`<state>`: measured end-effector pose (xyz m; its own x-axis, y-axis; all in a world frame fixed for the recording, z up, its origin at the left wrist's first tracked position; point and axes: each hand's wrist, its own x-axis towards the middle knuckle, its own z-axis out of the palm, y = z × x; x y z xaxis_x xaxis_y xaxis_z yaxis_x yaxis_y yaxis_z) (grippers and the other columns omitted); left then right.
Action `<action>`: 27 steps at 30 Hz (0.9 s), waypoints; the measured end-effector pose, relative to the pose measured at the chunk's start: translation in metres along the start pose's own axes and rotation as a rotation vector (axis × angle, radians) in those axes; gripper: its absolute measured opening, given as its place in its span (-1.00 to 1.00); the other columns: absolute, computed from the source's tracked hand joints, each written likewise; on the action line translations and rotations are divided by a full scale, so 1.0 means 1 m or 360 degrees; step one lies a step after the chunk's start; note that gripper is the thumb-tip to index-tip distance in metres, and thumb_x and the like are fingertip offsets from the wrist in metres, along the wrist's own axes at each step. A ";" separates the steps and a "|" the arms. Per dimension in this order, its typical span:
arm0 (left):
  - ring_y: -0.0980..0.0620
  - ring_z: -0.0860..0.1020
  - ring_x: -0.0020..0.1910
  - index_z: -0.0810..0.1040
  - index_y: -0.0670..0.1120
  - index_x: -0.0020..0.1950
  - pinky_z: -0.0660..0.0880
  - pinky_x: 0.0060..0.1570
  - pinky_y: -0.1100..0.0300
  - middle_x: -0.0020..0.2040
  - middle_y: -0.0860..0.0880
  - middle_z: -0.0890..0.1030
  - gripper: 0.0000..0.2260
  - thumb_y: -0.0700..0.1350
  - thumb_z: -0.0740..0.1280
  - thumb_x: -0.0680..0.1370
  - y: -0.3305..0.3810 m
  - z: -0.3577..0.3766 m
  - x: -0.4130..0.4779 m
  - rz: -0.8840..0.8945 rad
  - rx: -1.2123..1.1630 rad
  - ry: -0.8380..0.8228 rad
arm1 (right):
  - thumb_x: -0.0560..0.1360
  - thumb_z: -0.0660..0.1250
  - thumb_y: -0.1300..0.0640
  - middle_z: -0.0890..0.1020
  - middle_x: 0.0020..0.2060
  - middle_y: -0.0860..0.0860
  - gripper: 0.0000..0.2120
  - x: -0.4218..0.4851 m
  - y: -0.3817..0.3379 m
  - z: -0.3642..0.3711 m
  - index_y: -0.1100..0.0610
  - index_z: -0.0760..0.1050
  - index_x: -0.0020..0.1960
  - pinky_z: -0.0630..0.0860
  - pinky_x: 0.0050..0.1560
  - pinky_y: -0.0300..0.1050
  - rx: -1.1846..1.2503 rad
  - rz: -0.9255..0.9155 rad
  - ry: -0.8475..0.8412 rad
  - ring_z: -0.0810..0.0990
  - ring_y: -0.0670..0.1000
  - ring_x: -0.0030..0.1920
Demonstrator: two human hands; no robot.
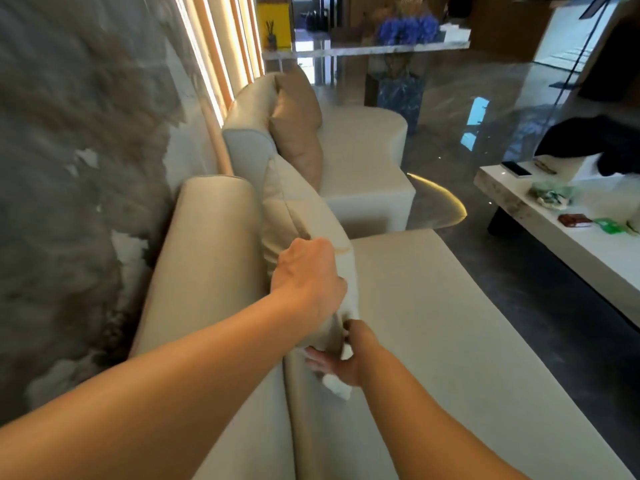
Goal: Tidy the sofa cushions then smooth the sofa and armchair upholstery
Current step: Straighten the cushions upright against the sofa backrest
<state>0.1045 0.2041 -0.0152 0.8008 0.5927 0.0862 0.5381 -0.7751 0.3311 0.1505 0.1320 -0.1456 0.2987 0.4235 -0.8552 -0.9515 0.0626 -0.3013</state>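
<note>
A cream cushion (298, 209) stands on edge against the backrest of the cream sofa (433, 323). My left hand (308, 275) grips the cushion's near top edge from above. My right hand (341, 362) holds the cushion's lower near corner, where it meets the seat, with the thumb on the front and the fingers behind. A tan cushion (298, 126) leans upright against the back of the cream armchair (363, 157) farther away.
A grey marbled wall runs along the left behind the sofa. A low white coffee table (571, 251) with small items and a dark cloth stands at the right. Glossy dark floor lies between them. A marble console with blue flowers (408, 29) stands at the far end.
</note>
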 end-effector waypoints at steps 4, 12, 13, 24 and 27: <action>-0.26 0.44 0.22 0.44 0.01 0.30 0.43 0.18 -0.04 0.23 -0.16 0.48 -0.60 -0.08 0.25 0.45 -0.041 -0.001 -0.038 -0.0045 0.0032 -0.0314 | 0.62 0.25 0.05 0.38 0.40 0.25 -0.59 -0.014 0.042 0.018 0.21 0.35 0.40 0.61 0.11 0.26 -0.0112 -0.0148 -0.0019 0.47 0.34 0.27; -0.22 0.47 0.26 0.14 0.14 0.53 0.45 0.18 -0.01 0.36 -0.11 0.47 -0.37 -0.12 0.25 0.49 -0.094 -0.007 -0.096 -0.0050 0.0009 -0.0435 | 0.62 0.23 0.02 0.53 0.24 0.09 -0.63 -0.073 0.061 0.012 0.02 0.41 0.42 0.53 0.28 0.22 -0.0833 -0.0418 -0.0161 0.60 0.26 0.16; -0.23 0.48 0.24 0.14 0.16 0.53 0.46 0.16 -0.01 0.33 -0.13 0.49 -0.38 -0.10 0.24 0.50 -0.093 -0.011 -0.101 -0.0065 0.0057 -0.0424 | 0.63 0.20 0.05 0.50 0.28 0.07 -0.63 -0.085 0.060 0.007 -0.01 0.40 0.44 0.57 0.24 0.19 -0.0962 -0.0478 -0.0162 0.61 0.23 0.12; -0.25 0.54 0.19 0.55 -0.13 0.19 0.52 0.15 -0.05 0.21 -0.22 0.58 -0.68 -0.09 0.25 0.48 -0.034 -0.036 -0.268 -0.0412 0.0441 -0.0668 | 0.55 0.22 0.18 0.66 0.16 0.24 -0.73 -0.234 0.100 -0.144 0.25 0.61 0.15 0.58 0.16 0.10 -0.2459 -0.0968 0.0081 0.64 0.24 0.07; -0.32 0.50 0.22 0.54 -0.23 0.21 0.49 0.17 -0.11 0.24 -0.29 0.54 -0.68 -0.12 0.25 0.51 -0.019 -0.036 -0.355 -0.0659 0.0472 -0.0761 | 0.53 0.23 0.15 0.62 0.25 0.20 -0.66 -0.285 0.138 -0.211 0.16 0.61 0.24 0.48 0.30 0.01 -0.2938 -0.1144 0.0097 0.56 0.21 0.27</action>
<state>-0.1996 0.0162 -0.0181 0.5058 0.7437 -0.4371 0.8186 -0.5737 -0.0287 -0.0507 -0.1710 -0.0328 0.5650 0.7234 -0.3969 0.5306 -0.6869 -0.4966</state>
